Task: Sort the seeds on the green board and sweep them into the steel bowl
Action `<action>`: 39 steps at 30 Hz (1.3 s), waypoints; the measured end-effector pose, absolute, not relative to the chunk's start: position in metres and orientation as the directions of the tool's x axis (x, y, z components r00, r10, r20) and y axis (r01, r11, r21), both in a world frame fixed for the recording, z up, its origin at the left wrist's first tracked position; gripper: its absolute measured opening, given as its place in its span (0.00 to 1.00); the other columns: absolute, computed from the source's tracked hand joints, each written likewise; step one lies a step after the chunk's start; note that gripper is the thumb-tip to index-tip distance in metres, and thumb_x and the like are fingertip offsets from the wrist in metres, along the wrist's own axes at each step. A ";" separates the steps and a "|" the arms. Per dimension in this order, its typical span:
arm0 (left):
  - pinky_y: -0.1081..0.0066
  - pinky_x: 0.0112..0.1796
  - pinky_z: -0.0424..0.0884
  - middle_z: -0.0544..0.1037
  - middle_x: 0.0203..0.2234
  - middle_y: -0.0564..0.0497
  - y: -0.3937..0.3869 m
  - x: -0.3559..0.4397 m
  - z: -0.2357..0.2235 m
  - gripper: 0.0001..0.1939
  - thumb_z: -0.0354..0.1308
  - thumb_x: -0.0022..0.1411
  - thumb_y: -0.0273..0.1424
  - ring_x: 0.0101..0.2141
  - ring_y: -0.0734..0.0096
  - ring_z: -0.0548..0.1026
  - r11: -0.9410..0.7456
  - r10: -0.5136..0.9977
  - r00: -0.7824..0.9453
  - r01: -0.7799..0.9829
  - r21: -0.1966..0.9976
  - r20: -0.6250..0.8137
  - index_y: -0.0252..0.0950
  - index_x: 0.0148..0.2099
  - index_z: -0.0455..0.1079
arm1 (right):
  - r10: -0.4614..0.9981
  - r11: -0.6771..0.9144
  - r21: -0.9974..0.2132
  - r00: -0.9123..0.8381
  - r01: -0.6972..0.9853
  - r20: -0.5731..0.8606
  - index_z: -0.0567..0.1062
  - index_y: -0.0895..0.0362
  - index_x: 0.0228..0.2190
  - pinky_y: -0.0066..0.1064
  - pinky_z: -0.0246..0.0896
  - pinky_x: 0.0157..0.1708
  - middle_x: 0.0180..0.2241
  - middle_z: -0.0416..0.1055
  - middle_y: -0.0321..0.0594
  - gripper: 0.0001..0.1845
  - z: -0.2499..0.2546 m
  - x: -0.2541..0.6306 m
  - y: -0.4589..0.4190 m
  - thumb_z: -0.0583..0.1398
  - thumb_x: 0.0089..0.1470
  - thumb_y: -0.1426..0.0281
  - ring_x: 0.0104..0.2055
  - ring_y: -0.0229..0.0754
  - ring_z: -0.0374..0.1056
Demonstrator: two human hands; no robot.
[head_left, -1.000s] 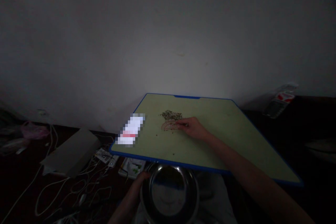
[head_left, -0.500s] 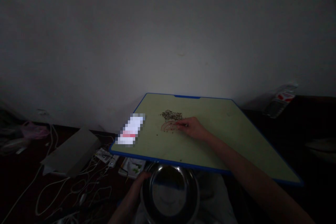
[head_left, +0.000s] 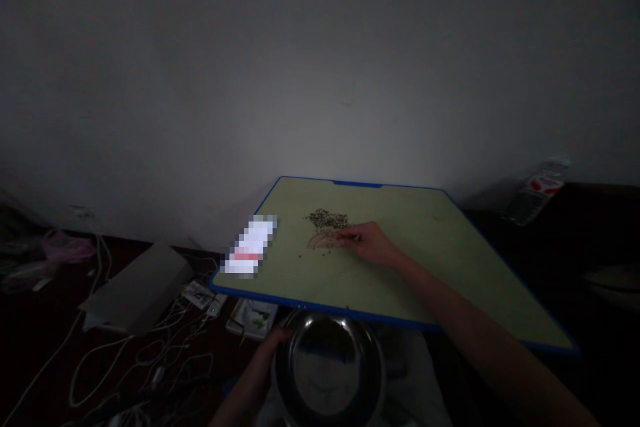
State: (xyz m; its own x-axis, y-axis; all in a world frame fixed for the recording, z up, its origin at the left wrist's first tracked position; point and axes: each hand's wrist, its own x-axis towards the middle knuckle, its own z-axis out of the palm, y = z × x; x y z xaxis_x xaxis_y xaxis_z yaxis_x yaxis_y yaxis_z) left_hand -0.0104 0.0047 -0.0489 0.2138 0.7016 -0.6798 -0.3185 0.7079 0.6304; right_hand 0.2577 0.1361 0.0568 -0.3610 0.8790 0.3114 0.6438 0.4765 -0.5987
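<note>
A green board with a blue rim (head_left: 425, 267) lies in front of me in dim light. On it sits a small heap of dark seeds (head_left: 326, 219), with a few loose ones scattered nearer me. My right hand (head_left: 367, 241) rests on the board just below the heap, fingers drawn together at the seeds; what they pinch is too small to make out. My left hand (head_left: 273, 343) grips the rim of a shiny steel bowl (head_left: 327, 367) held below the board's near edge.
A blurred white and red patch (head_left: 249, 247) lies at the board's left edge. White cables (head_left: 140, 360), a grey flat box (head_left: 135, 290) and small packets (head_left: 253, 317) litter the dark floor at left. A plastic packet (head_left: 537, 190) leans at right. A pale wall stands behind.
The bowl and my left hand have shifted slightly right and up toward the board's edge. My right hand stays at the seeds, barely moving.
</note>
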 end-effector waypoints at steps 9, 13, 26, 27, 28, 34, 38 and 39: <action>0.62 0.44 0.67 0.82 0.26 0.48 -0.001 -0.003 -0.026 0.13 0.59 0.52 0.37 0.38 0.54 0.78 0.693 0.719 0.258 -0.337 0.637 -0.646 0.33 0.36 0.76 | 0.876 0.481 -0.589 -0.375 0.649 0.303 0.81 0.55 0.37 0.27 0.58 0.27 0.26 0.78 0.36 0.12 0.057 0.255 0.133 0.59 0.53 0.69 0.26 0.37 0.68; 0.63 0.41 0.67 0.82 0.24 0.47 -0.002 -0.002 -0.020 0.12 0.59 0.52 0.36 0.35 0.56 0.78 0.707 0.706 0.257 -0.316 0.633 -0.660 0.32 0.32 0.76 | 0.862 0.505 -0.571 -0.408 0.647 0.301 0.82 0.55 0.35 0.27 0.58 0.28 0.27 0.77 0.35 0.11 0.059 0.256 0.133 0.59 0.53 0.68 0.26 0.37 0.68; 0.61 0.40 0.67 0.78 0.18 0.53 -0.001 0.000 -0.022 0.06 0.60 0.49 0.34 0.30 0.56 0.77 0.632 0.773 0.189 -0.312 0.709 -0.605 0.37 0.25 0.73 | 0.867 0.496 -0.560 -0.416 0.664 0.274 0.81 0.55 0.34 0.27 0.56 0.27 0.26 0.77 0.36 0.10 0.059 0.255 0.132 0.60 0.53 0.68 0.26 0.37 0.68; 0.61 0.41 0.67 0.78 0.18 0.53 -0.001 0.000 -0.022 0.06 0.60 0.49 0.34 0.31 0.56 0.77 0.628 0.776 0.192 -0.315 0.711 -0.600 0.37 0.24 0.72 | 0.864 0.502 -0.558 -0.421 0.661 0.278 0.81 0.56 0.34 0.26 0.56 0.27 0.26 0.77 0.37 0.10 0.059 0.255 0.132 0.60 0.52 0.69 0.26 0.37 0.68; 0.61 0.42 0.67 0.78 0.19 0.52 -0.001 0.000 -0.022 0.06 0.60 0.49 0.34 0.32 0.56 0.77 0.630 0.775 0.196 -0.313 0.710 -0.601 0.37 0.24 0.71 | 0.859 0.509 -0.556 -0.426 0.657 0.283 0.81 0.56 0.33 0.26 0.56 0.27 0.26 0.77 0.37 0.10 0.059 0.255 0.132 0.60 0.52 0.69 0.26 0.37 0.68; 0.58 0.44 0.65 0.81 0.23 0.47 -0.001 -0.003 -0.029 0.11 0.59 0.50 0.38 0.36 0.52 0.77 0.683 0.730 0.268 -0.314 0.659 -0.629 0.35 0.30 0.74 | 0.866 0.496 -0.571 -0.422 0.654 0.268 0.82 0.55 0.34 0.26 0.57 0.27 0.26 0.78 0.36 0.10 0.061 0.254 0.131 0.60 0.51 0.70 0.27 0.37 0.69; 0.59 0.45 0.66 0.78 0.18 0.51 0.000 -0.001 -0.029 0.09 0.59 0.50 0.36 0.30 0.58 0.77 0.654 0.756 0.250 -0.322 0.684 -0.605 0.35 0.29 0.74 | 0.862 0.500 -0.595 -0.424 0.629 0.276 0.82 0.55 0.34 0.27 0.59 0.29 0.27 0.78 0.36 0.10 0.060 0.255 0.130 0.60 0.51 0.70 0.27 0.37 0.69; 0.59 0.45 0.66 0.78 0.17 0.51 0.000 -0.001 -0.028 0.08 0.59 0.50 0.35 0.30 0.57 0.77 0.652 0.757 0.238 -0.323 0.686 -0.608 0.35 0.28 0.74 | 0.864 0.498 -0.599 -0.422 0.627 0.276 0.81 0.55 0.34 0.27 0.59 0.29 0.27 0.78 0.36 0.10 0.059 0.256 0.130 0.60 0.51 0.69 0.27 0.38 0.69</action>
